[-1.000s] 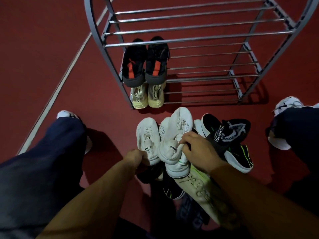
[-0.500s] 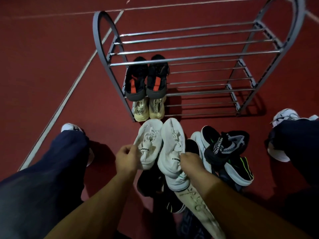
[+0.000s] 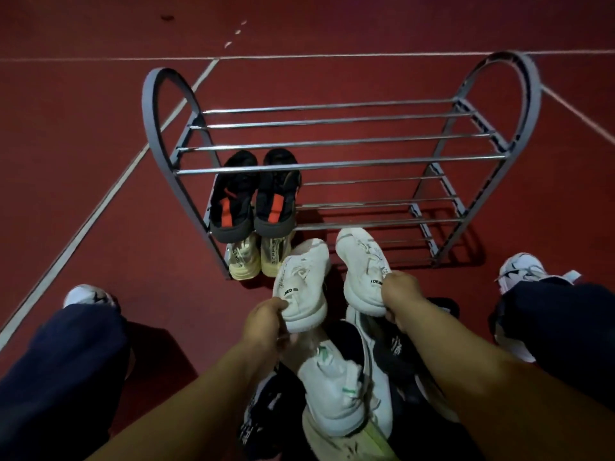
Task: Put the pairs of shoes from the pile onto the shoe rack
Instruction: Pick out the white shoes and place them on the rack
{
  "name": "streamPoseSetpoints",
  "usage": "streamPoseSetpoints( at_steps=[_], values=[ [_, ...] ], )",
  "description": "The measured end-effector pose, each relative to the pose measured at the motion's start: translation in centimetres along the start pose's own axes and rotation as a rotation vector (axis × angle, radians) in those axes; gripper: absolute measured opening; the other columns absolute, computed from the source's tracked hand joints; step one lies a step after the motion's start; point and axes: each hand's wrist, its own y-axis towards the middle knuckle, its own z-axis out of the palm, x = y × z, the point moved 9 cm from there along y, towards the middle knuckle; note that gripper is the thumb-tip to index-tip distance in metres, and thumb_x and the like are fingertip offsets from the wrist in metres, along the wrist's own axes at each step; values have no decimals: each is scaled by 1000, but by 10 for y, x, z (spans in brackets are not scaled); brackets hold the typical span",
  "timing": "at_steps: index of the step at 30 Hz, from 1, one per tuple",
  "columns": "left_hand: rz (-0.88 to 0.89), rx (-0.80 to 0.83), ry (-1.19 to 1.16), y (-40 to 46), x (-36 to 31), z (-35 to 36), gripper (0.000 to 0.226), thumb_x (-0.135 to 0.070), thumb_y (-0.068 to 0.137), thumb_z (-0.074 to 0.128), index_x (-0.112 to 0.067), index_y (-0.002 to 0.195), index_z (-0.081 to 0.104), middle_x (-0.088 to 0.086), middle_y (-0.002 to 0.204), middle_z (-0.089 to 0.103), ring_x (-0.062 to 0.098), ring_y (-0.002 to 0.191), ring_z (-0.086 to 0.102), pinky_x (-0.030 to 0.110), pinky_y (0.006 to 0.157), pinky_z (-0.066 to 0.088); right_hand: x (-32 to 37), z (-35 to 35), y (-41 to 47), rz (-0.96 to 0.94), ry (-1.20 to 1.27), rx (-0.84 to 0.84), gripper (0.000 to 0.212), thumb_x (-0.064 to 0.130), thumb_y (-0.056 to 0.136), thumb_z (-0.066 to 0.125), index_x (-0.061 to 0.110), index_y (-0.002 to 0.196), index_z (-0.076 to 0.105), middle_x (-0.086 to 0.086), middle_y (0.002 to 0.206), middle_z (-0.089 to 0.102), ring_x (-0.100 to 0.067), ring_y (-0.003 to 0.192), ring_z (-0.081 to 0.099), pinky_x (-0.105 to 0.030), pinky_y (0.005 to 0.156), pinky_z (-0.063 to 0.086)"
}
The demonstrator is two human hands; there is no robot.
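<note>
My left hand (image 3: 266,322) grips the heel of one white sneaker (image 3: 303,281), and my right hand (image 3: 399,294) grips the heel of its twin (image 3: 361,261). Both are lifted off the pile (image 3: 346,394), toes pointing at the grey metal shoe rack (image 3: 332,164). On the rack's left end a black pair with red tabs (image 3: 256,194) sits on the middle shelf. A cream pair (image 3: 258,257) sits on the bottom shelf below it. The pile of white, green-trimmed and black shoes lies between my forearms.
Red floor with white lines surrounds the rack. My knees in dark trousers flank the pile, with my white shoes at left (image 3: 88,294) and right (image 3: 522,271). The rack's top shelf and the right part of its lower shelves hold nothing.
Both hands have raised the white pair off the pile and carried it forward toward the rack. The two shoes are now held apart. The view has tilted up, showing the whole rack.
</note>
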Motion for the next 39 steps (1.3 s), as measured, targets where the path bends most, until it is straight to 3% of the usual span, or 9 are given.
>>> streamPoseSetpoints(
  at_steps=[5, 10, 15, 18, 21, 25, 27, 32, 39],
  values=[
    [18, 41, 55, 46, -19, 37, 19, -9, 91, 54, -5, 109, 58, 12, 79, 59, 24, 61, 58, 28, 47, 51, 28, 1, 47, -150, -67, -69, 33, 12, 98, 41, 5, 121, 64, -20, 118, 66, -37, 104, 62, -37, 85, 49],
    [2, 39, 86, 111, -26, 70, 14, -8, 93, 54, -9, 107, 52, 12, 87, 55, 27, 74, 58, 35, 55, 54, 40, 18, 103, -126, -89, -103, 32, 12, 100, 39, 4, 123, 61, -20, 127, 61, -36, 113, 58, -28, 82, 38],
    [-13, 2, 140, 160, -25, 90, 6, -6, 93, 55, -1, 96, 57, 12, 70, 56, 22, 59, 56, 29, 46, 54, 47, 42, 150, -131, -162, -99, 34, 14, 102, 36, 8, 128, 57, -21, 130, 59, -38, 115, 57, -31, 87, 41],
    [-45, -93, 107, 176, -11, 93, 21, -19, 86, 65, 2, 85, 62, 16, 74, 64, 27, 63, 62, 32, 53, 58, 43, 50, 161, -151, -238, -131, 34, 20, 102, 37, 7, 127, 56, -22, 139, 45, -39, 119, 52, -34, 92, 41],
    [-19, -232, 149, 202, 11, 82, 77, -58, 54, 69, 0, 104, 68, 18, 100, 73, 35, 91, 70, 46, 85, 58, 35, 46, 154, -155, -291, -254, 33, 21, 95, 49, 23, 127, 55, -15, 145, 33, -38, 126, 39, -38, 96, 37],
    [-199, -153, -106, 171, 17, 105, 52, -39, 88, 66, 1, 121, 58, 19, 119, 66, 38, 107, 65, 36, 67, 56, 28, 55, 153, -141, -231, -222, 45, 23, 92, 51, 34, 136, 47, -15, 138, 45, -40, 122, 42, -43, 104, 36],
    [-206, -123, -191, 165, 15, 112, 50, -29, 95, 60, 4, 131, 51, 20, 125, 61, 39, 116, 59, 36, 72, 51, 29, 53, 160, -181, -272, -199, 42, 24, 95, 47, 33, 136, 47, -16, 133, 50, -39, 119, 45, -44, 101, 40],
    [-140, -107, -24, 152, 5, 107, 12, -8, 93, 60, 0, 84, 61, 10, 76, 56, 19, 66, 56, 29, 67, 54, 31, 53, 157, -273, -329, -119, 49, 10, 92, 44, 32, 135, 51, -11, 129, 54, -37, 116, 49, -39, 95, 43],
    [-56, -161, 162, 134, -14, 108, 18, 6, 92, 49, 4, 75, 54, 12, 48, 60, 16, 37, 60, 19, 42, 50, 20, 55, 138, -233, -250, 176, 51, 24, 98, 42, 14, 148, 36, -17, 147, 40, -38, 131, 44, -41, 108, 37]
  ],
)
